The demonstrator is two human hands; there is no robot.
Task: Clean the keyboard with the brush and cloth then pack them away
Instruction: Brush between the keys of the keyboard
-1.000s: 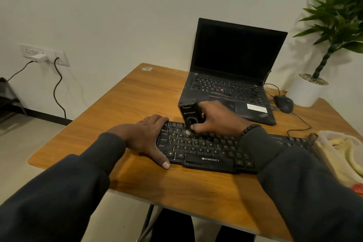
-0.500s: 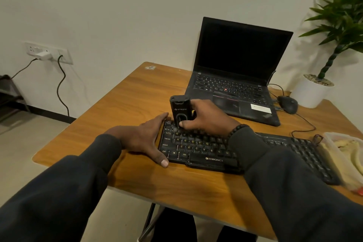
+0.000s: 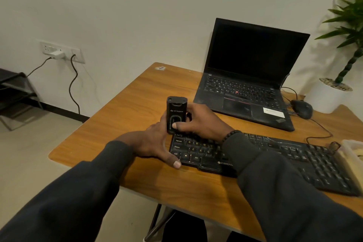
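Brush (image 3: 176,114) has slid left along the keyboard (image 3: 275,155) since a second ago and now stands at its far-left corner, upright, long axis vertical, logo face toward the camera. Right hand (image 3: 204,122) grips it from the right with the thumb across the lower front; left hand (image 3: 155,143) lies flat and open against the keyboard's left end, fingers touching the brush base, thumb at the front corner. Keyboard lies lengthwise across the table (image 3: 125,116), laptop (image 3: 253,76) behind it.
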